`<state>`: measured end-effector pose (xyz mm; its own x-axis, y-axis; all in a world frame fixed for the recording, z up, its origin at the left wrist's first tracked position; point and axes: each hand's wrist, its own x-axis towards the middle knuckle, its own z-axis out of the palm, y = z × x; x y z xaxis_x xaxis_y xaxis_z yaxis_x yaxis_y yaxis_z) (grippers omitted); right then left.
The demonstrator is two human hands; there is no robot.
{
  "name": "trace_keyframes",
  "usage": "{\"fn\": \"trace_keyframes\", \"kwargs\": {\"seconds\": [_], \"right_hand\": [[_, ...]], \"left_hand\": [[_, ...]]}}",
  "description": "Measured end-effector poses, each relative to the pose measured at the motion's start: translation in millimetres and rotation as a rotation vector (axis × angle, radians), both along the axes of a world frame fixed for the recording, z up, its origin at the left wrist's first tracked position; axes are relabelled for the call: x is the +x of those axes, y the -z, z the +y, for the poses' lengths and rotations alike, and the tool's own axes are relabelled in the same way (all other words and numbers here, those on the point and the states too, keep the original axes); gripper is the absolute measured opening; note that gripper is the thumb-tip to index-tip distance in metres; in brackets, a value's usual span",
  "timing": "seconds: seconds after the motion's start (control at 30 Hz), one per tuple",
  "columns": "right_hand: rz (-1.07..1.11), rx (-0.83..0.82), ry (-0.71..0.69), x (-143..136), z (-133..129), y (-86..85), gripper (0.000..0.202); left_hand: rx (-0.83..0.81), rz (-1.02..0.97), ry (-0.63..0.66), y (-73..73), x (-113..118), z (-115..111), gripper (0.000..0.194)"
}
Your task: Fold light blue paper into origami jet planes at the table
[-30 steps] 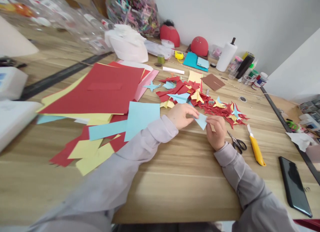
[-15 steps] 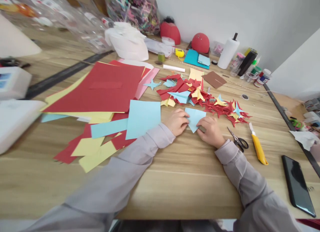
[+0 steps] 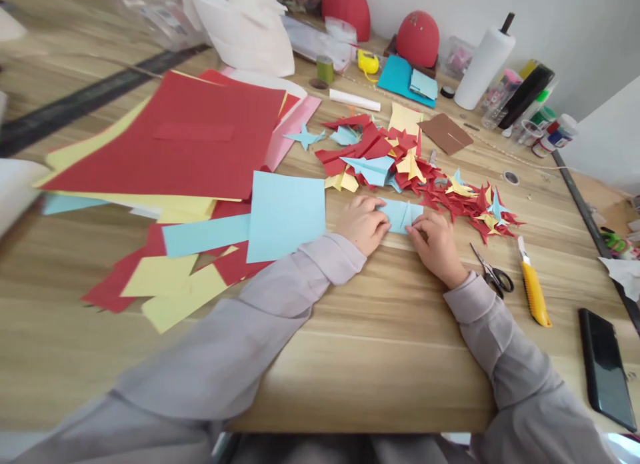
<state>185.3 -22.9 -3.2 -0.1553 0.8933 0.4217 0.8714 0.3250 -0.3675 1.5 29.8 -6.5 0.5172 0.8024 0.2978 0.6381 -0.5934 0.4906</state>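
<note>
A small light blue piece of folded paper [image 3: 399,215] lies on the table between my hands, with a slanting crease or edge across it. My left hand [image 3: 363,224] grips its left end, fingertips pressed on the paper. At its right end, the thumb and fingers of my right hand [image 3: 436,244] pinch the lower edge. Just beyond my hands spreads a heap of folded red, yellow and blue paper pieces [image 3: 370,167], some shaped like stars. Left of my left hand is a flat blue square sheet [image 3: 287,217].
Large red sheets [image 3: 200,131] are stacked at the left, with yellow offcuts [image 3: 185,297] below. Scissors [image 3: 495,274], a yellow utility knife [image 3: 535,294] and a black phone [image 3: 607,367] lie at the right. A white roll [image 3: 485,67] and bottles stand by the wall.
The blue paper has gone from a shape with a downward point to a flat strip, its lower part folded up. Both hands stay on it; the camera view has shifted.
</note>
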Motion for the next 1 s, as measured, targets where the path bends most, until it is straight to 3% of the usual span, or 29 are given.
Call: {"fn": "trace_keyframes", "kwargs": {"seconds": [0.33,0.6,1.0], "right_hand": [[-0.138,0.013,0.110,-5,-2,-1.4,0.027],[-0.324,-0.053,0.187,-10,-2,-9.9,0.031],[-0.304,-0.034,0.178,-6,2,-7.0,0.032]], "left_hand": [[-0.035,0.083,-0.023,-6.1,4,-4,0.022],[0.031,0.148,-0.044,-7.6,7,-10,0.020],[0.101,0.145,-0.056,-3.5,8,-10,0.022]]}}
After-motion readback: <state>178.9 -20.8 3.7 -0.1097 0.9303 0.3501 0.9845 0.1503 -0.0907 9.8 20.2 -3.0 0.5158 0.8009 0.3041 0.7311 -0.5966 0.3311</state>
